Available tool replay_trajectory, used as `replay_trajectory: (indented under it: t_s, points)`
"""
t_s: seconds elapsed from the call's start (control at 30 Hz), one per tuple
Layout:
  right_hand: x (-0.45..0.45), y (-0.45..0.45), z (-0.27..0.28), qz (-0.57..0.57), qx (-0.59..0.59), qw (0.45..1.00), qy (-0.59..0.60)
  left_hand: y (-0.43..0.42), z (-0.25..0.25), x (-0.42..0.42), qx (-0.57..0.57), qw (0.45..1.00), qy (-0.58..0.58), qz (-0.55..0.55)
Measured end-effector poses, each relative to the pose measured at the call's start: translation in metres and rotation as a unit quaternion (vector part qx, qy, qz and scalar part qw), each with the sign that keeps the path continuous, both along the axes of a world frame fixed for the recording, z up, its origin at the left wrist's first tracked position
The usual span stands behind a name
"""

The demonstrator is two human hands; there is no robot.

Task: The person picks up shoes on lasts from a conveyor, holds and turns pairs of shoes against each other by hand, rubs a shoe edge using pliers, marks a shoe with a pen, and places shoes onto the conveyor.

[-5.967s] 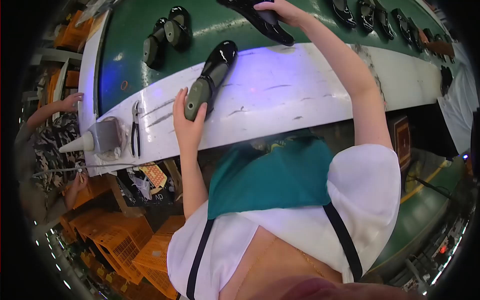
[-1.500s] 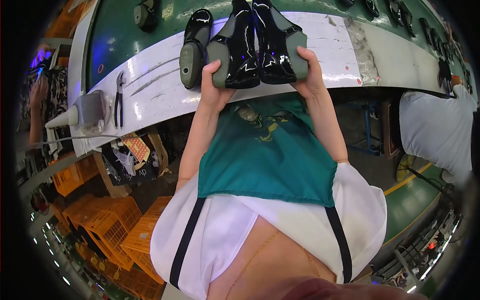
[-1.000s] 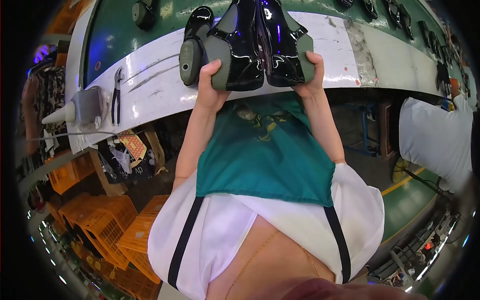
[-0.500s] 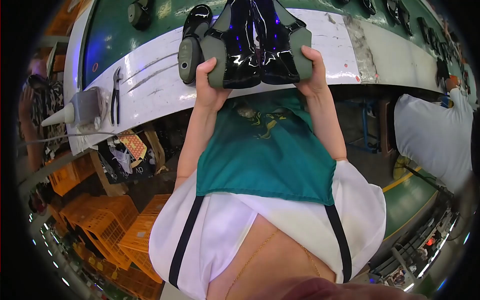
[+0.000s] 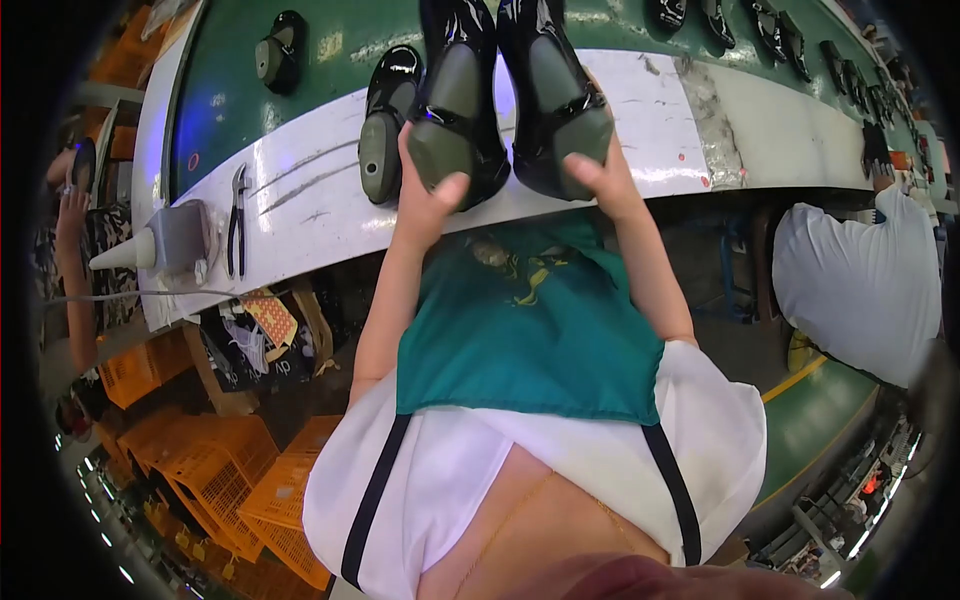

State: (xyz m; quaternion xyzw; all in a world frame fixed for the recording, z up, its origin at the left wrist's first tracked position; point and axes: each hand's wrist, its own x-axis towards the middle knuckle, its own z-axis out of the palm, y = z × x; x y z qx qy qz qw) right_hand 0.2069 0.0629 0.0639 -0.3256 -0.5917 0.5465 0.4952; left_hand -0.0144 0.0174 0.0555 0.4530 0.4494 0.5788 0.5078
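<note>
In my left hand (image 5: 428, 203) is a glossy black shoe (image 5: 488, 140), my thumb laid over the green-grey form that shows at its heel end. A matching shoe (image 5: 530, 160) is gripped by my right hand (image 5: 606, 182), thumb likewise on the green-grey heel area. The two shoes are side by side, toes pointing away from me, with a narrow gap between them. Their far ends run past the top edge of view. Beside my left hand, a third black shoe (image 5: 402, 68) lies on the white tabletop, with a hole in its green-grey form.
Pincers (image 5: 236, 225) and a grey bottle with a pale nozzle (image 5: 178, 240) lie on the white worktop (image 5: 310, 165) at left. Beyond is a green surface (image 5: 330, 60) carrying more black shoes (image 5: 285, 50). Orange crates (image 5: 225, 460) stand lower left. Co-workers (image 5: 850, 280) are at both sides.
Both shoes have been rotated in my hands, so the green-grey heel areas and straps now face me, and they have moved slightly apart. The view has shifted, showing more of the far surface.
</note>
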Motion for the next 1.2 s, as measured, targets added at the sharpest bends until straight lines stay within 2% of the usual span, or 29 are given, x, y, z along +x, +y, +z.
replay_trajectory:
  t_s: [0.03,0.07,0.13,0.17,0.37,0.9,1.0,1.1,1.13,1.2]
  points:
    - [-0.005,0.000,0.000,-0.023,0.048,0.996,-0.073,0.002,-0.001,0.001,0.066,0.987,0.144,0.016]
    - [-0.004,0.007,-0.024,-0.063,0.149,0.974,-0.157,0.009,-0.023,0.000,0.131,0.965,0.226,0.031]
    - [-0.008,0.007,-0.030,-0.123,0.255,0.927,-0.245,0.013,-0.032,0.006,0.218,0.906,0.350,0.092]
    - [-0.007,0.008,-0.044,-0.144,0.278,0.909,-0.276,0.011,-0.040,0.006,0.204,0.894,0.389,0.088]
    - [-0.011,-0.002,-0.056,-0.163,0.328,0.902,-0.230,0.001,-0.048,0.013,0.261,0.878,0.386,0.110]
    - [-0.008,-0.001,-0.063,-0.168,0.329,0.896,-0.246,0.002,-0.049,0.015,0.280,0.875,0.377,0.118]
    - [-0.005,-0.002,-0.054,-0.162,0.309,0.910,-0.222,0.002,-0.043,0.013,0.282,0.882,0.356,0.123]
    - [0.005,-0.002,-0.020,-0.197,0.282,0.878,-0.333,0.001,-0.022,0.007,0.217,0.855,0.441,0.164]
    - [0.009,-0.003,-0.012,-0.220,0.279,0.851,-0.387,0.001,-0.011,0.007,0.215,0.856,0.441,0.164]
    - [0.015,-0.004,0.000,-0.230,0.267,0.784,-0.511,-0.001,0.001,0.011,0.151,0.798,0.567,0.137]
